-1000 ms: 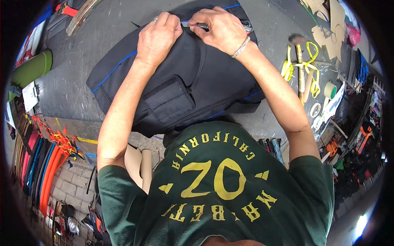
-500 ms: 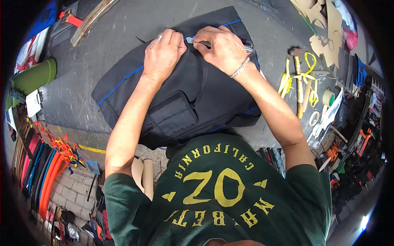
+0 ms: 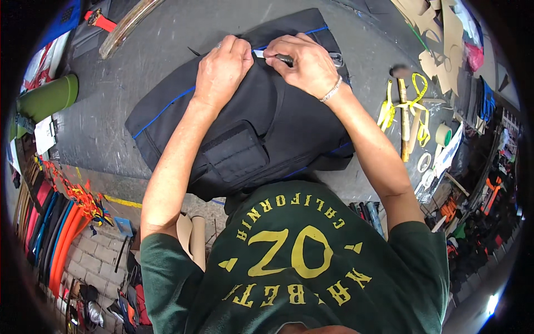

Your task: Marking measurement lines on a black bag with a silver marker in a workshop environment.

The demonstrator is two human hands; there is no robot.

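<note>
A black garment-like fabric piece [image 3: 233, 153] with blue piping and a patch pocket lies spread on the grey table. My left hand [image 3: 225, 69] is closed on its far part, fingers pinching the cloth beside the blue piping. Just to the right, my right hand [image 3: 306, 64] is closed around a small dark-handled tool [image 3: 284, 58]. A pale flat tip [image 3: 259, 53] shows between my hands at the piping; whether it belongs to the tool I cannot tell. Beyond my right knuckles a metal loop [image 3: 336, 58] shows, its other end hidden.
The grey table [image 3: 367, 50] carries a yellow tape measure [image 3: 421, 106], a hammer [image 3: 404, 119], a green tape roll [image 3: 443, 135] and brown card pieces [image 3: 445, 67] at right. A green roll [image 3: 50, 100] and a red-strapped watch [image 3: 101, 21] lie left. Orange rolls [image 3: 65, 236] stand below.
My right hand has turned slightly and shifted a little right, showing more of the dark handle. My left hand has barely moved, still pinching the cloth. The view has shifted slightly.
</note>
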